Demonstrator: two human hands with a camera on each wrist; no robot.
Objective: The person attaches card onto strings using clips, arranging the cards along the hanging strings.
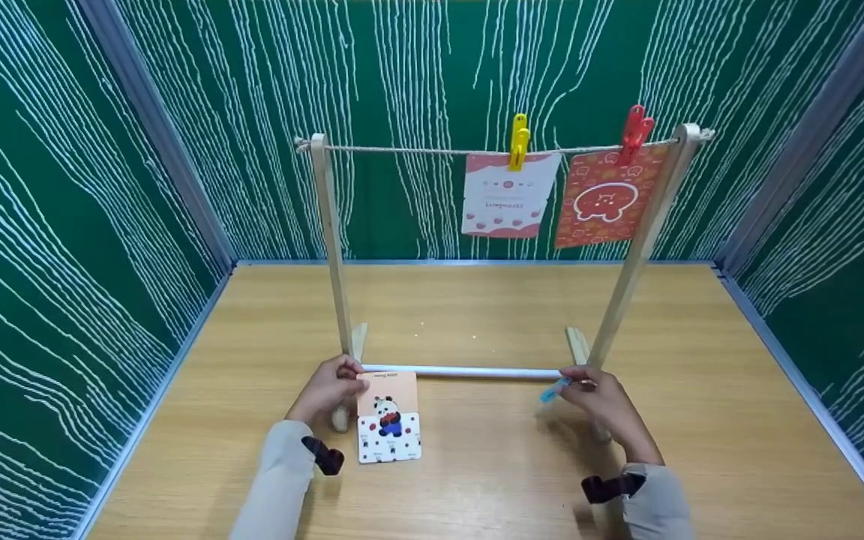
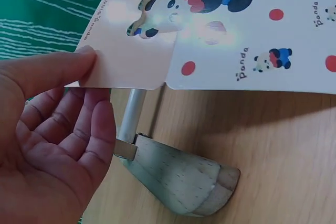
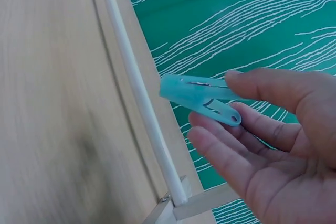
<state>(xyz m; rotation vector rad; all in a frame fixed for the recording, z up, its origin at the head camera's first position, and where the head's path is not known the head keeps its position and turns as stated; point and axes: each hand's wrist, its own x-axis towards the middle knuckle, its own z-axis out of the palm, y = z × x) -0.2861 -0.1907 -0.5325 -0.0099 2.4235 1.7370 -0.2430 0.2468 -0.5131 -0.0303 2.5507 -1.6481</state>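
My left hand point(image 1: 331, 386) pinches a panda card point(image 1: 389, 416) by its upper left corner, thumb on the printed face. In the left wrist view the card point(image 2: 252, 72) shows a panda over a peach and white dotted ground. My right hand point(image 1: 603, 401) holds a light blue clothespin point(image 1: 553, 390) near the rack's right post. The right wrist view shows this clothespin point(image 3: 194, 95) between thumb and fingers, its gripping end pointing away from the palm. On the string point(image 1: 417, 151) hang a strawberry card point(image 1: 511, 206) under a yellow clothespin point(image 1: 519, 142) and a red card point(image 1: 606, 202) under a red clothespin point(image 1: 634, 135).
A wooden rack with a left post point(image 1: 332, 240), a right post point(image 1: 646, 240) and a white crossbar point(image 1: 469, 372) stands on the wooden table point(image 1: 469, 300). Its wooden foot point(image 2: 178, 174) lies just below the panda card in the left wrist view. Green walls point(image 1: 432, 75) enclose the back and sides.
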